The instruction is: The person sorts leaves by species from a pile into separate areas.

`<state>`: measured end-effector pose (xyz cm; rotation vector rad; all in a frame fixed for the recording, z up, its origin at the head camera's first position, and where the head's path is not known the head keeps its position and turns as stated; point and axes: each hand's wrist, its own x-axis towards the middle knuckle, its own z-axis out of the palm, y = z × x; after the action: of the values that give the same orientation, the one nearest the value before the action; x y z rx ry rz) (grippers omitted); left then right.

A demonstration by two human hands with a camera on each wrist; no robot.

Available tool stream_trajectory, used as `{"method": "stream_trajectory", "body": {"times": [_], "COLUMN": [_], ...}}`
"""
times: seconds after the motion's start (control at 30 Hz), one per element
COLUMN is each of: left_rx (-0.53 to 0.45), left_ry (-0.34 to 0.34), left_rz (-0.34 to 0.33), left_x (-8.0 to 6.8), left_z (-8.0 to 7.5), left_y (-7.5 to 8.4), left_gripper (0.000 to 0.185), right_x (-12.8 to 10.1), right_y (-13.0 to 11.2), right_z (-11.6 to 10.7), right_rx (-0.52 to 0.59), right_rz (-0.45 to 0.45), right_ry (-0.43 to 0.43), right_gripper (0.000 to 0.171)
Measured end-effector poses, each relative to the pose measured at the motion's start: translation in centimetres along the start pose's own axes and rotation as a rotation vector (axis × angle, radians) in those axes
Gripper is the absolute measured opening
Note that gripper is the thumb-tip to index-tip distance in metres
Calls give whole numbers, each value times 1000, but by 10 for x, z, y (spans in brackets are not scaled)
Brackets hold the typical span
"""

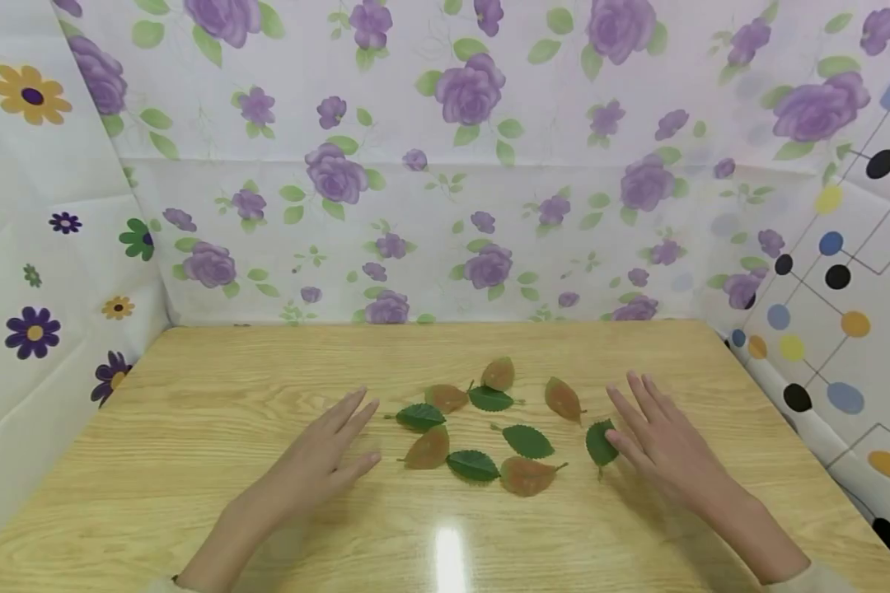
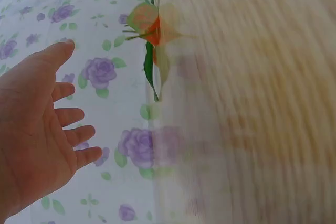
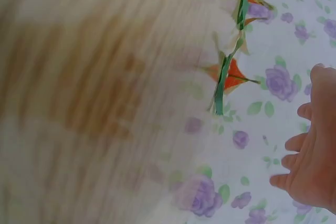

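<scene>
Several green and reddish-brown leaves lie scattered in the middle of the wooden table [image 1: 193, 387]. My left hand [image 1: 326, 453] rests flat and open just left of them, nearest a green leaf [image 1: 420, 416] and a brown leaf [image 1: 428, 450]. My right hand [image 1: 656, 441] lies open at the right, its thumb touching a green leaf [image 1: 599, 442]. Both hands hold nothing. The left wrist view shows the open left hand [image 2: 39, 135] and leaves [image 2: 152, 30] edge-on. In the right wrist view the right hand's fingers [image 3: 310, 150] and leaves [image 3: 228, 74] appear blurred.
Flowered sheets [image 1: 445, 165] wall the table at the back and left; a dotted sheet [image 1: 845, 272] closes the right side. Bare wood lies in front of the hands and behind the leaves.
</scene>
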<state>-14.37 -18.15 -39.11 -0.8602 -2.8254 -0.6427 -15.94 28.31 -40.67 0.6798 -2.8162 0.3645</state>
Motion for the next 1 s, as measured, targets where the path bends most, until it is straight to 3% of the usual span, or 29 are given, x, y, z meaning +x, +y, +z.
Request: {"method": "stream_trajectory", "body": {"times": [0.23,0.37,0.5,0.63,0.8,1.0], "left_rx": [-162,-219,-339,-461,-506,-536], "left_ry": [-41,-58,-97,-143,-155,-143], "left_rz": [-4,-10,-35,-40,-23,-66], "left_x": [3,6,8,13,21,29], "left_z": [3,5,6,8,12,20], "left_y": [13,18,24,33,38,34], "left_gripper": [66,64,63,63,60,58], "right_x": [3,7,11,11,16,17], "right_y": [-17,-27,-37,-48,-61,-69], "right_z": [-2,0,4,12,22,30], "right_rx": [228,289,273,241,208,146], "right_rz": [23,-2,-71,-214,-412,-494], "right_ry": [-32,-11,0,23,13,-50], "right_gripper": [60,54,50,47,38,35]}}
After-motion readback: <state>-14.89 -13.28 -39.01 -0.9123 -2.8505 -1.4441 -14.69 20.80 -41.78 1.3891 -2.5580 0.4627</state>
